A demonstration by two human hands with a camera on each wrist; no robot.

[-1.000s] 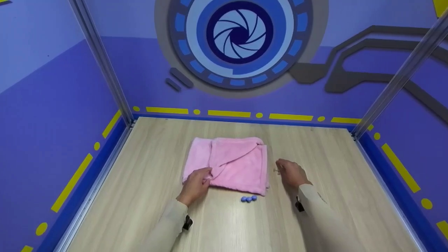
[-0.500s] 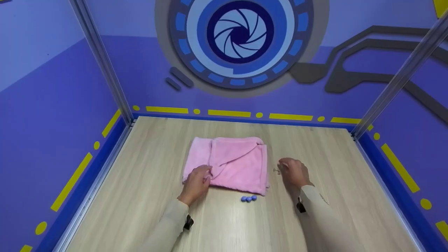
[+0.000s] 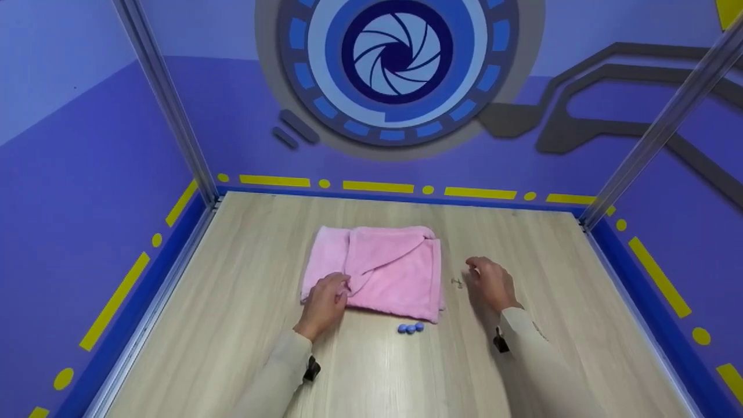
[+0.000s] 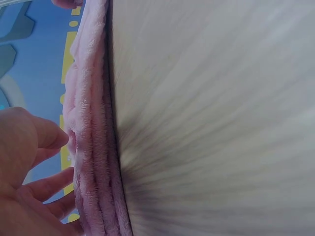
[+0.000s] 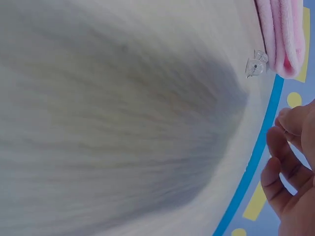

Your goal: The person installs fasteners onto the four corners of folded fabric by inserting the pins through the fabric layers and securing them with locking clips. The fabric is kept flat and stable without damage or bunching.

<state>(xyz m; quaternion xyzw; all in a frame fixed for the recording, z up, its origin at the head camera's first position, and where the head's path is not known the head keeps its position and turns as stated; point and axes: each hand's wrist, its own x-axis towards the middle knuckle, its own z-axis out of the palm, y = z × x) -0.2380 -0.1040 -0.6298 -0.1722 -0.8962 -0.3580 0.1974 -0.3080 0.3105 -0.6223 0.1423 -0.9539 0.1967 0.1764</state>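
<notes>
Fingers bent, a left hand (image 3: 322, 305) touches the folded pink towel (image 3: 400, 278) at its near left edge — any grip cannot be made out. Half-open, a right hand (image 3: 492, 283) hovers bare, right of the towel — past small clear pieces (image 3: 457, 283) on the worktop (image 3: 371, 377).

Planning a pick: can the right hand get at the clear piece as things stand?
Probably yes: the right hand is just right of the clear piece, nothing seen between them; the cloth lies on its other side.
</notes>
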